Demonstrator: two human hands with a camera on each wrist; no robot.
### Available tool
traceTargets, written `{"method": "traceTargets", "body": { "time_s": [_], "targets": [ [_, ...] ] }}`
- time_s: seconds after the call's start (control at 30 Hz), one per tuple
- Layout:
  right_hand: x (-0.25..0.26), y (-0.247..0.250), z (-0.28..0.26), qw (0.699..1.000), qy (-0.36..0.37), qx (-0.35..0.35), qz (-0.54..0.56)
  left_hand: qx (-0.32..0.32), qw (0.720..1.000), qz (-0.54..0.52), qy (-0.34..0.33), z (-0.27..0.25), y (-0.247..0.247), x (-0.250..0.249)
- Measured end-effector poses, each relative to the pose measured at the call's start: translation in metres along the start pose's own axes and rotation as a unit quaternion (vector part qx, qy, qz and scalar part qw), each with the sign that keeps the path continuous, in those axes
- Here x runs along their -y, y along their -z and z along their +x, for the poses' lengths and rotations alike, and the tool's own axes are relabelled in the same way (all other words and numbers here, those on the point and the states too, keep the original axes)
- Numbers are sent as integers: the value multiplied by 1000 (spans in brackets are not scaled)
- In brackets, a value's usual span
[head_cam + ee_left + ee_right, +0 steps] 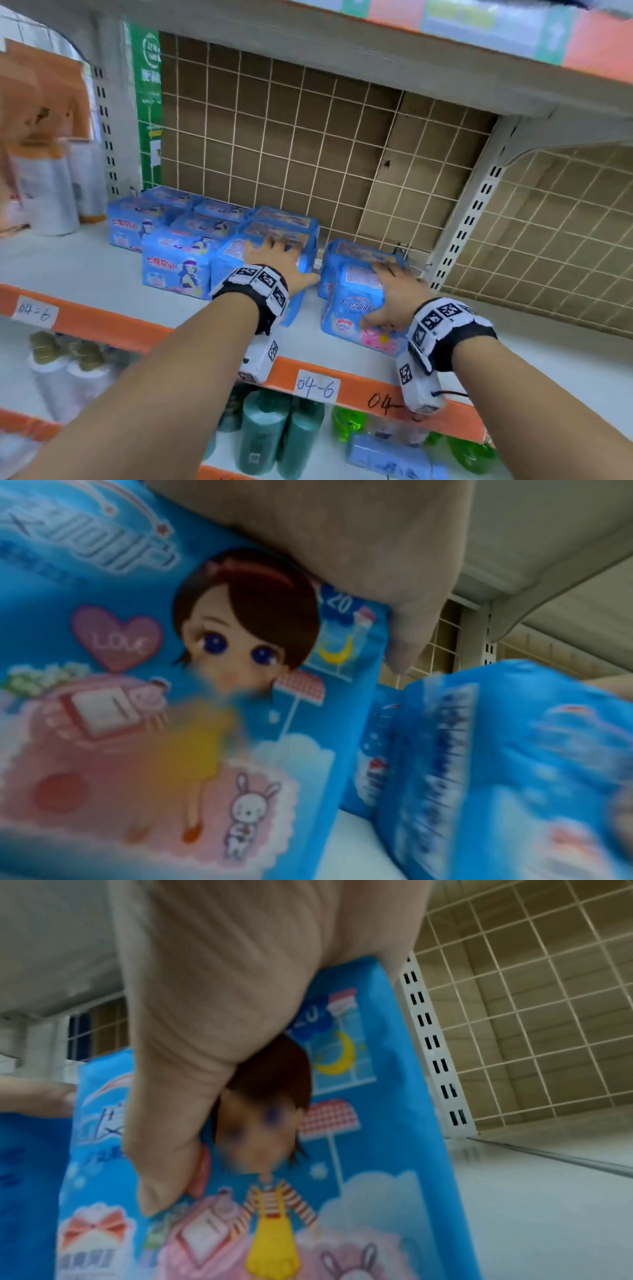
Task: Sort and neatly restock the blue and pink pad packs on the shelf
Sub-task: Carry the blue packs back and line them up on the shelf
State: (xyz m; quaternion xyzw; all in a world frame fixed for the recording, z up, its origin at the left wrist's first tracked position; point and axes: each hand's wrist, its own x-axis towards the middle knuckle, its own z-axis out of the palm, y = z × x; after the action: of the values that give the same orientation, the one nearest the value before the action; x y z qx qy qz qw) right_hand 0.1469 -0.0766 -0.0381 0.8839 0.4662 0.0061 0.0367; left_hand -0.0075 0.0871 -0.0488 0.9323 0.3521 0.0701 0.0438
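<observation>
Right hand clamped over a blue pack, thumb down the printed front, fingers curled across the top; grip pinching that pack, upright near the shelf front. Second blue pack directly behind, touching. Left hand laid on top of a neighbouring pack, fingers spread, thumb at its right edge, just beside the right-hand pack. Further left, a block of blue packs in rows, reaching back toward the wire grid.
</observation>
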Motion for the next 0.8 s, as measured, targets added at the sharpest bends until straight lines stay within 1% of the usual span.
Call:
{"method": "traceTargets", "body": {
  "time_s": [0.07,0.13,0.3,0.37,0.5,0.63,0.8],
  "targets": [
    [-3,3,21,1000,-17,4,13,10,1000,2,-5,5,-1,3],
    [-4,3,39,1000,-26,6,12,3,1000,0,-5,6,-2,5],
    [0,4,75,1000,-12,26,0,-23,1000,-9,-8,9,-6,4],
    [6,4,85,1000,-4,20,0,-38,999,-7,-12,10,-7,4],
    [16,3,92,1000,23,2,5,-32,999,-4,-17,10,-7,5],
    [16,1,90,999,45,-5,4,-33,999,2,-20,9,-7,4],
    [17,-1,95,999,49,-20,8,-31,999,5,-21,12,-8,5]
  ]
}}
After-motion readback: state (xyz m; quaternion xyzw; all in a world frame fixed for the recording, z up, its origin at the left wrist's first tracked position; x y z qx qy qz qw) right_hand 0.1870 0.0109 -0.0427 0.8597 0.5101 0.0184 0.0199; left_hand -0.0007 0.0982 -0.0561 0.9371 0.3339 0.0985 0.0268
